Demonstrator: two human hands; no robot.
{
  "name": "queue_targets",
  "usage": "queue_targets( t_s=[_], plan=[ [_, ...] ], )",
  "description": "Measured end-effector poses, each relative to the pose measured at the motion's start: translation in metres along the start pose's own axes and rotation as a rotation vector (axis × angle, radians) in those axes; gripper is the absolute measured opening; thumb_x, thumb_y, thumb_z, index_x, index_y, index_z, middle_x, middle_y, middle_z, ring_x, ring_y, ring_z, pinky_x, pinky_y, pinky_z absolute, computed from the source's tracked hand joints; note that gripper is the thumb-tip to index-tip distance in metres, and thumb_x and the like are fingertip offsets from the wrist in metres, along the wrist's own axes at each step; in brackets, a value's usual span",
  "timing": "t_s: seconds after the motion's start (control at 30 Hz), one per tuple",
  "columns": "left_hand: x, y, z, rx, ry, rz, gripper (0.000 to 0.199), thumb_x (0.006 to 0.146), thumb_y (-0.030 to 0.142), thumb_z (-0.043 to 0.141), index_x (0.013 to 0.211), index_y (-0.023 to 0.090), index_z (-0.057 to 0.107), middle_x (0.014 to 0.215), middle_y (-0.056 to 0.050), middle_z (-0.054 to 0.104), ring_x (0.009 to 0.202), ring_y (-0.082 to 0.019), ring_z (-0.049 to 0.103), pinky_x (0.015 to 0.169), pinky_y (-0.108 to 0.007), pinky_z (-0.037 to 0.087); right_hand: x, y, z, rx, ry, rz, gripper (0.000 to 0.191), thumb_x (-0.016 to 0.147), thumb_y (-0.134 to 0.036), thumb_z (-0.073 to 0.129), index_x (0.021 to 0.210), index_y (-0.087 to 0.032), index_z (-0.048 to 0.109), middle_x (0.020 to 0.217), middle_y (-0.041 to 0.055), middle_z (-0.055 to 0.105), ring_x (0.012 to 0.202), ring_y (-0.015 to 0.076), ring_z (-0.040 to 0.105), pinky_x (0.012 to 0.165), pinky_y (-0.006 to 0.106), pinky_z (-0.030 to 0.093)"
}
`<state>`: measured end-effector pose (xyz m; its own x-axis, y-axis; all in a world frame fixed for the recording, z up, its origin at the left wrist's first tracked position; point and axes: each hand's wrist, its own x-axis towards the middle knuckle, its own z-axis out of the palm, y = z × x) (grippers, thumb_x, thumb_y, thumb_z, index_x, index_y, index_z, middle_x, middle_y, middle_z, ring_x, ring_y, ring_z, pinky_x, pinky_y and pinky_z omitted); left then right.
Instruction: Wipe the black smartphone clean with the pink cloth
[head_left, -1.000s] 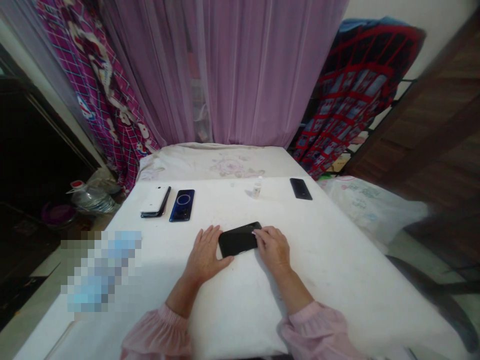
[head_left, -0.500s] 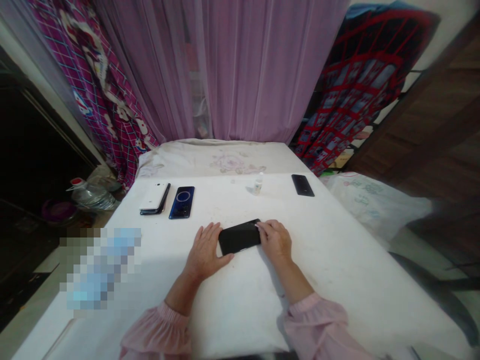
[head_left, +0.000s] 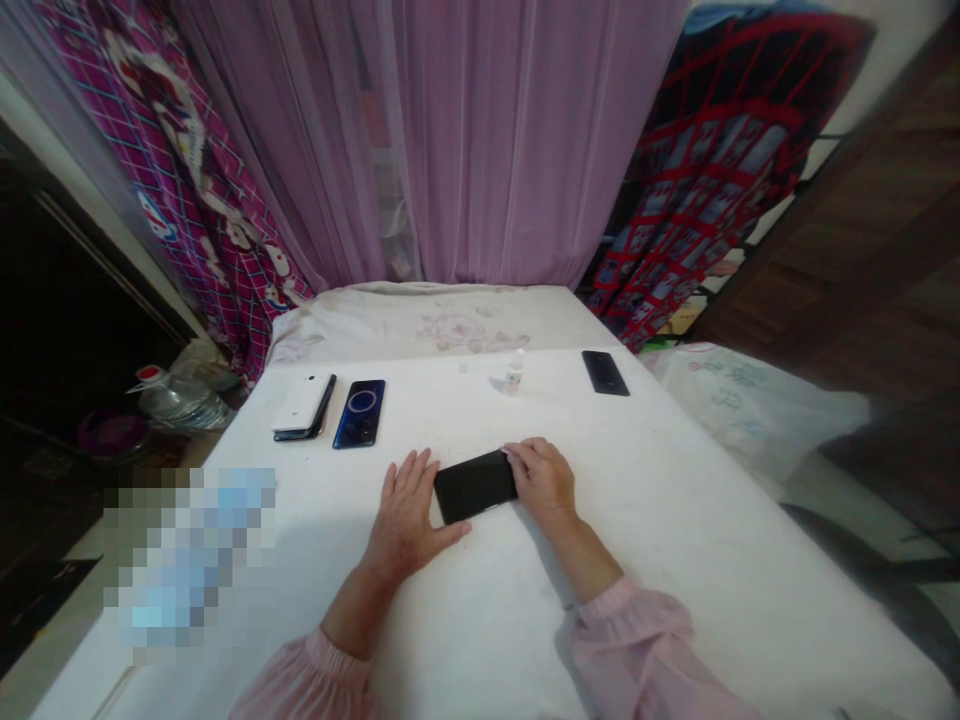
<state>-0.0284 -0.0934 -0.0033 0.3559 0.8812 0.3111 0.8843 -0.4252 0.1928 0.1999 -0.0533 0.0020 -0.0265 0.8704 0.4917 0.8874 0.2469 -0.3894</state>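
A black smartphone (head_left: 474,487) lies screen up and slightly tilted on the white-covered table in front of me. My left hand (head_left: 405,515) rests flat at its left end, fingers stretched out and spread, the thumb just below the near edge. Over the phone's right end, my right hand (head_left: 544,480) has its fingers bent and pressed together at the far right corner of the screen. Whatever those fingertips pinch, if anything, is too small to make out. Beyond the phone stands a small white-capped bottle (head_left: 514,373).
To the left lie a blue phone (head_left: 360,413) and a stack topped by a white phone (head_left: 302,402). A dark phone (head_left: 605,372) lies at the right. Something blurred out (head_left: 195,555) is near the left edge. A plastic bag (head_left: 757,400) sits beyond the right edge.
My right fingertips have shifted slightly left along the phone's far corner. My left hand stays beside the phone, thumb a little farther out. The whole view has shifted slightly.
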Motion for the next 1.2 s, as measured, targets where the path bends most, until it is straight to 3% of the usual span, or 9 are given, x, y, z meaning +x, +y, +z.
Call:
queue_targets(
  t_s=[0.2,0.43,0.63,0.87,1.07,1.2],
  plan=[
    [-0.003,0.001,-0.001,-0.039,-0.003,-0.006,0.075,0.076,0.051,0.068,0.134,0.012,0.041,0.142,-0.021,0.046,0.135,-0.038,0.036,0.109,-0.062,0.022,0.006,0.012,0.006,0.035,0.003,0.082,0.022,0.088,-0.02,0.052,0.098,-0.022,0.072,0.09,0.0045,0.066,0.082,0.0173,0.057,0.073,0.028,0.043],
    [0.0,0.01,-0.006,-0.192,0.039,-0.035,0.041,0.078,0.024,0.062,0.116,0.02,0.049,0.129,-0.015,0.057,0.124,-0.03,0.05,0.111,-0.056,0.024,-0.001,0.009,0.007,0.111,0.031,0.094,0.024,0.09,-0.022,0.047,0.096,-0.023,0.071,0.094,0.0046,0.066,0.085,0.0167,0.059,0.076,0.028,0.046],
    [-0.002,0.004,0.007,-0.079,0.074,-0.008,0.077,0.078,0.043,0.064,0.141,0.013,0.032,0.138,-0.019,0.05,0.132,-0.036,0.041,0.11,-0.058,0.023,0.0,0.009,0.009,0.112,0.032,0.079,0.025,0.09,-0.02,0.046,0.097,-0.022,0.069,0.095,0.0051,0.068,0.087,0.0177,0.06,0.079,0.029,0.047],
    [-0.004,-0.002,0.014,-0.032,0.06,-0.009,0.069,0.081,0.044,0.061,0.138,0.014,0.038,0.141,-0.018,0.048,0.135,-0.036,0.037,0.11,-0.058,0.022,0.001,0.009,0.001,0.008,0.046,0.062,0.021,0.09,-0.02,0.049,0.091,-0.022,0.069,0.089,0.004,0.064,0.081,0.0167,0.059,0.072,0.026,0.044],
    [-0.004,-0.001,0.016,-0.043,0.08,-0.022,0.069,0.078,0.04,0.062,0.137,0.015,0.039,0.14,-0.017,0.049,0.135,-0.034,0.038,0.112,-0.055,0.021,-0.003,-0.017,-0.003,-0.019,-0.025,-0.119,0.019,0.09,-0.02,0.051,0.087,-0.023,0.07,0.079,0.0028,0.061,0.075,0.0153,0.055,0.069,0.026,0.04],
    [-0.003,0.001,0.014,-0.057,0.069,-0.041,0.068,0.077,0.038,0.063,0.137,0.017,0.038,0.141,-0.016,0.049,0.135,-0.034,0.037,0.112,-0.055,0.021,-0.001,-0.007,-0.004,-0.027,-0.031,-0.085,0.02,0.091,-0.022,0.051,0.09,-0.023,0.071,0.081,0.0028,0.062,0.076,0.0155,0.055,0.069,0.026,0.041]
  ],
)
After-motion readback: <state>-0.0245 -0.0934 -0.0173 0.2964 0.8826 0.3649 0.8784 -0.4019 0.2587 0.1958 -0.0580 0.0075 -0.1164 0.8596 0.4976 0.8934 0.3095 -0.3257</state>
